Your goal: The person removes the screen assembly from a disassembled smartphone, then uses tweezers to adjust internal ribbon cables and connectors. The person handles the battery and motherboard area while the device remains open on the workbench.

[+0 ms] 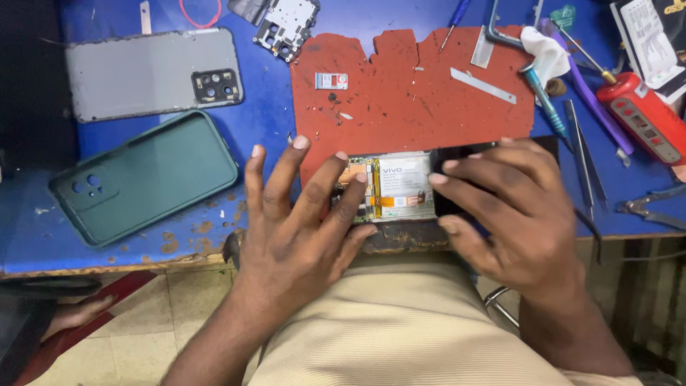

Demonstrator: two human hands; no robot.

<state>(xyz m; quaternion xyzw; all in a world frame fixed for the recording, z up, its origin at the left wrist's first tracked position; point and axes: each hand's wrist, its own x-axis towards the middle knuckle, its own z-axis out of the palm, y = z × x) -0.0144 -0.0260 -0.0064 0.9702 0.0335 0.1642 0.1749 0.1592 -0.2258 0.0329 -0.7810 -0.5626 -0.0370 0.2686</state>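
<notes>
so the opened phone (pixel 400 187) is lying flat at the near edge of the red mat (pixel 407 100), right around 6 o'clock of it, guts facing up with the white battery showing in the middle. left hand (pixel 300 229) is spread out loose, fingers fanned toward 12 o'clock, a couple of fingertips (pixel 361 177) pressing down on the phone's left end, not wrapped around anything. right hand (pixel 507 214) is curled over the right end, fingers bent and pinching a black panel (pixel 457 179) that covers that side, thumb under the near edge. over at 9 o'clock of the phone there's a dark green case (pixel 143 179) and past it at 10 o'clock a grey back cover (pixel 153 71), both on the blue table (pixel 264 121). a small metal tray (pixel 331 81) and loose screws sit on the mat at 12 o'clock, and tweezers (pixel 582 157) plus a red tool (pixel 643 118) are out around 2 o'clock
</notes>
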